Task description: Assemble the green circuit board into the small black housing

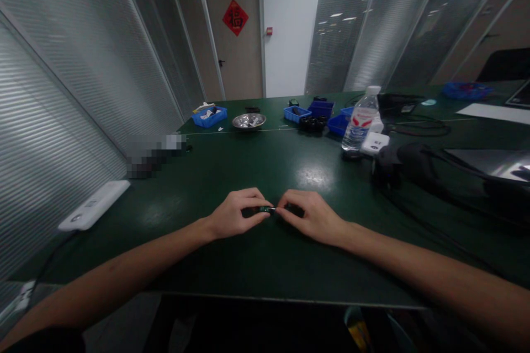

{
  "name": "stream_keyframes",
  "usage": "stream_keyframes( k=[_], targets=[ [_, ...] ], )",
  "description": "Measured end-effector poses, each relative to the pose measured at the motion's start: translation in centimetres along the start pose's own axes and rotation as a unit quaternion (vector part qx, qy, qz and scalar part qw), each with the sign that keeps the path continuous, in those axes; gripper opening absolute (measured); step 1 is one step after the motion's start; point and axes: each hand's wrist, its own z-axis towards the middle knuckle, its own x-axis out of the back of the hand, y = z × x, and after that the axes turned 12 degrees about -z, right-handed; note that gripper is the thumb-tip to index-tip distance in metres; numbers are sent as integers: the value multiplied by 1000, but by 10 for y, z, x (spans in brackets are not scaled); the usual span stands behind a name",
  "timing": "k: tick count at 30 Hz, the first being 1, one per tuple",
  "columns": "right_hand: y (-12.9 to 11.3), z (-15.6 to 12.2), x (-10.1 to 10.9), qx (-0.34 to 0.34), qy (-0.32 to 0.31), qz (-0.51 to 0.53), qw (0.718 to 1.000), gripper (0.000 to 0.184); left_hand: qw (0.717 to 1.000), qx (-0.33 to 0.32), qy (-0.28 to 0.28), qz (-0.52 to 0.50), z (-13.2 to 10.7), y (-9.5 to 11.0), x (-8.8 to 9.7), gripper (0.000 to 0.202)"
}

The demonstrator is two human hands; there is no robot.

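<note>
Near the middle of the green tabletop, my left hand pinches a small green piece between thumb and fingers. It looks like a little circuit board, but its exact kind is too small to tell. A thin, shiny metal end points right, toward my right hand. The thumb and forefinger of that hand are closed at this metal end, and whether they hold a separate part is hidden. Both hands are low over the table, fingertips nearly meeting.
A metal bowl, a blue basket and another blue basket stand toward the back. Right of them are a water bottle and a black headset with cables. A white power strip lies at left.
</note>
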Motion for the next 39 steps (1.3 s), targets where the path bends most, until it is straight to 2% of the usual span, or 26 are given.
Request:
stream_keyframes(
  k=[39],
  targets=[
    [-4, 1, 6, 18, -11, -18, 1000, 16, 998, -41, 26, 31, -1, -1, -1, 27]
  ],
)
